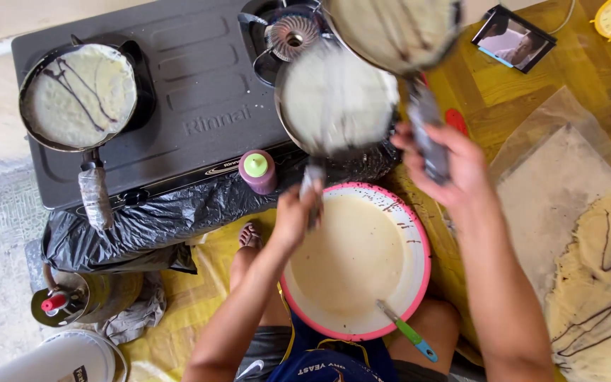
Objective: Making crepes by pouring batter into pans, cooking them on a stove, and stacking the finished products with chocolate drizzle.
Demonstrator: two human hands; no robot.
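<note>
Batter coats the face of the small pan that the left hand holds by its handle, tilted face-down-and-outward above the pink-rimmed basin of batter, so any drip would fall back into the basin. That grip is pressed shut around the handle. The right hand has its grip wrapped tight on the taped handle of a second pan, raised higher, over the stove's free burner. Both pans are blurred. A green-handled tool leans in the basin, handle over the rim within reach. On the stove's left burner a third pan sits flat, its crepe streaked with dark sauce. A capped squeeze bottle stands at the stove's front edge. Finished crepes lie on plastic sheeting, well apart to the right.
</note>
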